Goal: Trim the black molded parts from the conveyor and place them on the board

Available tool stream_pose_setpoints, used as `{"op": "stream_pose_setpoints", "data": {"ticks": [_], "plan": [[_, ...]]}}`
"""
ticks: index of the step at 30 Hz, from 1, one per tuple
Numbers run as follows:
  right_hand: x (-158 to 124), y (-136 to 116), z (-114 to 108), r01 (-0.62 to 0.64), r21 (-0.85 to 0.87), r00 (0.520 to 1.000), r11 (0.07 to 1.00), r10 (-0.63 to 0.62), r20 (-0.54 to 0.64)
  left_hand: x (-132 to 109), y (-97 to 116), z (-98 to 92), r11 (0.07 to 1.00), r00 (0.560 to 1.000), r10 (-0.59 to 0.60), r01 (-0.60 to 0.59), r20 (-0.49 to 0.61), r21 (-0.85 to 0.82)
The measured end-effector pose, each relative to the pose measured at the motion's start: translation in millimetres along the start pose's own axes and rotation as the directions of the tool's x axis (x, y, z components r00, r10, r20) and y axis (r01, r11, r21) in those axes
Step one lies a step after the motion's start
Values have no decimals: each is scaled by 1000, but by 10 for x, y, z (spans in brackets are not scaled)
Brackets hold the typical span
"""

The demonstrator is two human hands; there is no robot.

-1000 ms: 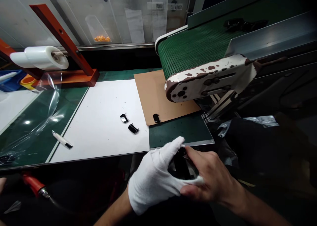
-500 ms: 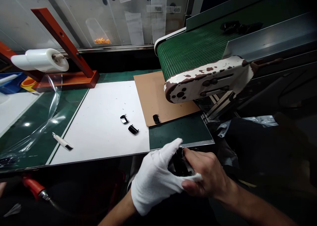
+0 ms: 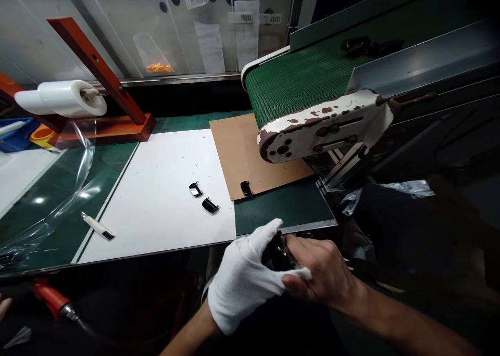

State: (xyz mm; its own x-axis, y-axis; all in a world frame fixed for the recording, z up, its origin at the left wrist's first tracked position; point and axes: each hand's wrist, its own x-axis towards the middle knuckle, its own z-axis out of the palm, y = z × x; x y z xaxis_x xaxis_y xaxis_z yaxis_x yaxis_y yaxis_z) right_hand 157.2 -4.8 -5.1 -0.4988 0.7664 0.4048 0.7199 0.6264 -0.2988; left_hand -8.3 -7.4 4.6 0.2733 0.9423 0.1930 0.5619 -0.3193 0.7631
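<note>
Head view: the gloved left hand [image 3: 241, 284] and the bare right hand [image 3: 323, 274] are pinching a glossy black part [image 3: 278, 254] between them, just off the table edge [image 3: 117, 258]. A loosening grip is risking a drop below, and bare fingertips [image 3: 291, 280] are risking smudges.

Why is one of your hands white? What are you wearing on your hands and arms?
Your left hand wears a white cloth glove that covers the fingers and ends at the wrist. Your right hand wears no glove. Your left forearm and right forearm show no sleeves.
</note>
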Motion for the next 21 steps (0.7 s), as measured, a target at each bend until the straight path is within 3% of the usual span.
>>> {"op": "stream_pose_setpoints", "data": {"ticks": [5, 9, 12, 15, 17, 21], "plan": [[-5, 12, 42, 8, -27, 1000, 1000, -8, -18, 29, -43, 11, 995, 995, -85, 88, 55, -53], [13, 32, 31, 8, 148, 999, 989, -3, -33, 50, -25, 45, 975, 989, -131, 141, 67, -172], [22, 27, -33, -93, 441, 992, 893, 120, -32, 42, 7, 81, 973, 998, -62, 60, -4, -224], [-2, 7, -111, -260, 656, 956, 709, 287, 69, 28, 13, 97, 984, 994, 20, -40, -111, -173], [-31, -2, -157, -341, 696, 927, 632, 348, 139, 26, 3, 91, 989, 981, 90, -109, -171, -105], [-69, 8, -239, -496, 657, 859, 567, 431, 276, 36, -35, 72, 970, 941, 244, -231, -234, 82]]}}
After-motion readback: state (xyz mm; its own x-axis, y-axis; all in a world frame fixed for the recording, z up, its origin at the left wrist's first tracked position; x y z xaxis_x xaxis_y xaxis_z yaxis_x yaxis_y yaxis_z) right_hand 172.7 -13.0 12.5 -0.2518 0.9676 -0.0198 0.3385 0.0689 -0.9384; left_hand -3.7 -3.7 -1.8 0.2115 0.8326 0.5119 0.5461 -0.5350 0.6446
